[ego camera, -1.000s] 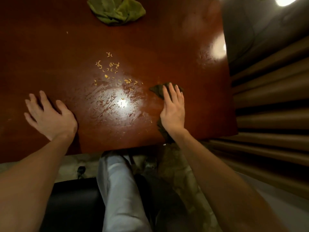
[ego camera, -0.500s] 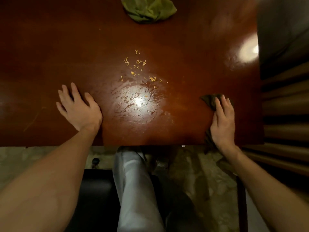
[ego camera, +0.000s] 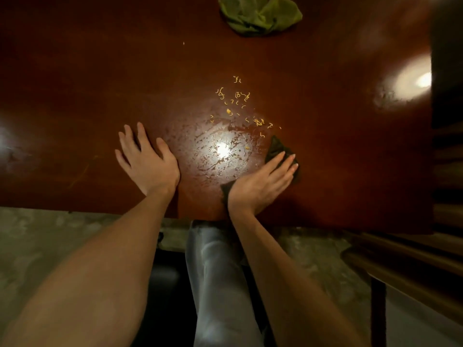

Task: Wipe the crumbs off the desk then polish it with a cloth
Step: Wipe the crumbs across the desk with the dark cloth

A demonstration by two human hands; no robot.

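**We press the dark cloth (ego camera: 276, 147) beside the crumbs (ego camera: 238, 103)**

The dark cloth lies by the desk's (ego camera: 100, 83) near edge, under our right hand (ego camera: 260, 184), fingers straight and together. The crumbs scatter just beyond it. Our left hand (ego camera: 147, 161) rests flat farther left, fingers spread. A crumpled green cloth (ego camera: 260, 16) sits at the far edge.

Dim warm light, hard glare spots on the desk (ego camera: 100, 71) at middle and right edge, soft blur throughout, wide-angle bending at borders
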